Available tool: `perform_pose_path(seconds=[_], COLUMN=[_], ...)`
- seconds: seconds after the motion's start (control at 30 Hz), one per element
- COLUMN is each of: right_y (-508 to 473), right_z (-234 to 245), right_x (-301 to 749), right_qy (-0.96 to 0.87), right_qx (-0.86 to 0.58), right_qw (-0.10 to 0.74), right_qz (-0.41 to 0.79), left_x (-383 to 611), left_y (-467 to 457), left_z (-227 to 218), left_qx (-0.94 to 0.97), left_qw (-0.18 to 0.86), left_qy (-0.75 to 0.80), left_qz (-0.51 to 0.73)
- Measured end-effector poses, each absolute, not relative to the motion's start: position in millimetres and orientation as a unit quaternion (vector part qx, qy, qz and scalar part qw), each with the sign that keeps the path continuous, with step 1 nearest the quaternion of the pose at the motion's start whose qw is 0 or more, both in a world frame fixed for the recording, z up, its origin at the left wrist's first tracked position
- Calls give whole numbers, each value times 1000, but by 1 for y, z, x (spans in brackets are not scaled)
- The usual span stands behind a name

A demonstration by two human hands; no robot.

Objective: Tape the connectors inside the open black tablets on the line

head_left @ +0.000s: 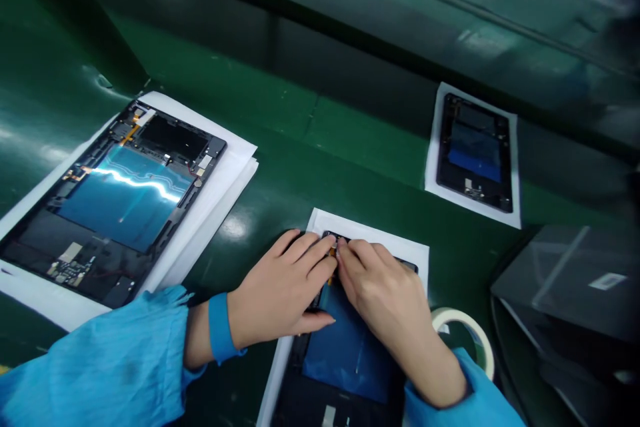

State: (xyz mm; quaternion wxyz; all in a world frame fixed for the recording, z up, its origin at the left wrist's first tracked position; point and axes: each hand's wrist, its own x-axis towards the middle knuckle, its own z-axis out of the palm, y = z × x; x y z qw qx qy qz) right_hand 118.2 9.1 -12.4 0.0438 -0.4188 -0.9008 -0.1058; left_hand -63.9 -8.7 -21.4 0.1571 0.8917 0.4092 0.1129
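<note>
Currently pressed palm-down on the open tablet (345,353): left hand (283,290) flat, fingers loose, gripping nothing; right hand (385,300) angled in, fingertips (345,248) meeting the left's over a small orange part (333,252), pinched or merely touched, cannot tell. Lying on a white sheet (370,233), long axis running away, far short edge under the fingertips.

Overhead light glares white across the open tablet (117,203) left of my hands. Far right of it, things blur dark.

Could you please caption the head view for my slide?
Left hand and right hand rest fingertips on an open black tablet on white paper.
</note>
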Motion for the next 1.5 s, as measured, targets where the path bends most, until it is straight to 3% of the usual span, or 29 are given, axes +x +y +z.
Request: perform_pose_path(seconds=[0.3, 0.43, 0.53, 0.67, 0.97, 1.13, 1.23, 1.33, 1.43, 1.5], right_y=[-13, -31, -55, -81, -74, -75, -80, -73, -51, -35], right_z=[-10, 1, 3, -2, -2, 6, 19, 29, 26, 16], right_x=[117, 148, 202, 280, 307, 310, 294, 261, 231, 222], right_qy=[-889, -885, -811, -655, -585, -611, -656, -739, -817, -838], right_qx=[-454, -458, -551, -676, -735, -708, -681, -624, -546, -522], right_qw=[13, 81, 144, 100, 34, 65, 133, 206, 188, 150], right_qz=[-48, -2, -131, -323, -340, -347, -298, -150, 18, 46], left_x=[-67, -66, -65, -64, -64, -63, -63, -63, -63, -65], left_y=[-5, 2, 5, 4, 4, 2, 1, 0, 2, 3], left_z=[-22, -27, -28, -27, -24, -22, -20, -17, -14, -13], left_qx=[908, 918, 924, 924, 925, 922, 920, 921, 922, 924], left_qw=[112, 55, 33, 29, 24, 38, 49, 58, 62, 65], left_qy=[394, 381, 369, 371, 372, 381, 385, 384, 380, 376], left_qz=[91, 95, 95, 84, 70, 65, 52, 41, 32, 36])
